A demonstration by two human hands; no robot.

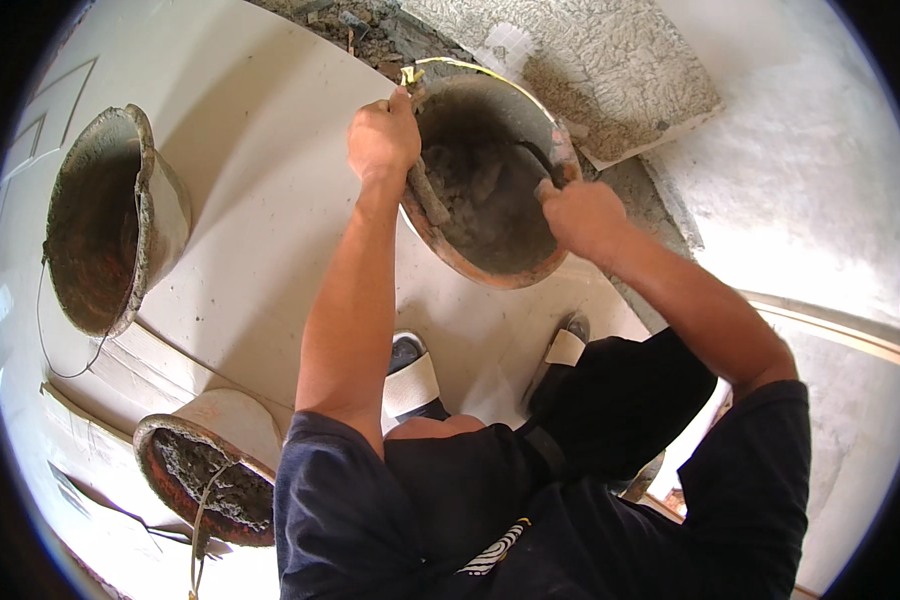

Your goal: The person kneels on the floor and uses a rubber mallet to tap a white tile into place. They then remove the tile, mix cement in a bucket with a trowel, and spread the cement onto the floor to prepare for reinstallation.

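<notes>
From here, the left hand (383,135) and right hand (587,217) curl at opposite sides of a bucket (495,279), though I can't tell what either grips.

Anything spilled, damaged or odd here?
Yes: the far-left bucket has a ragged, crusted rim, not a clean round edge. Also, loose grey rubble lies at the upper edge beside the smooth pale floor.

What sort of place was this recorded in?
Likely a room under construction or renovation: a caked bucket at left, grey mortar-like mix in another bucket at lower left, and rubble at the top.
</notes>
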